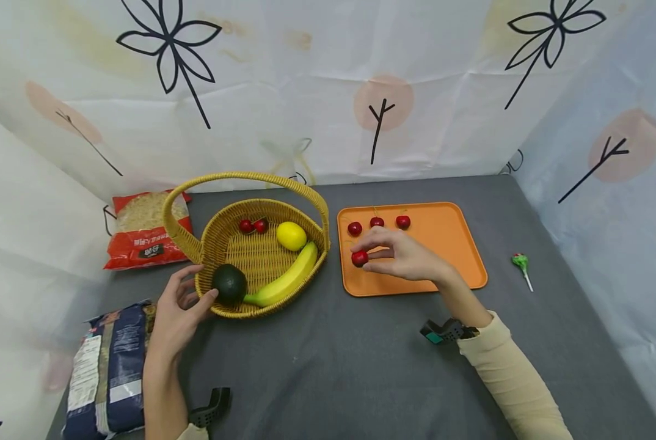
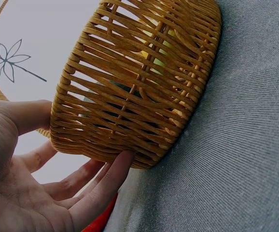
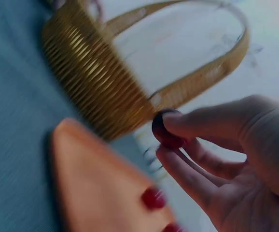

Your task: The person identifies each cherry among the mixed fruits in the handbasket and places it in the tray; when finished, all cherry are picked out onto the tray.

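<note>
Two-handed: pinches a red cherry (image 1: pixel 359 260) between thumb and fingertips of the right hand (image 1: pixel 402 253); touches a wicker basket (image 1: pixel 251 253) with loosely spread fingers of the left hand (image 1: pixel 176 315). Holds the cherry over the left part of an orange tray (image 1: pixel 438 229), close to three cherries (image 1: pixel 377 222) lying there. Inside the basket: a dark green fruit (image 1: pixel 229 284), a banana (image 1: pixel 286 281), a lemon (image 1: pixel 292 236), two cherries (image 1: pixel 261 226).

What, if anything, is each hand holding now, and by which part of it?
The right hand pinches a red cherry by its round sides, between thumb and fingers. The left hand grips the basket at its left rim.
</note>
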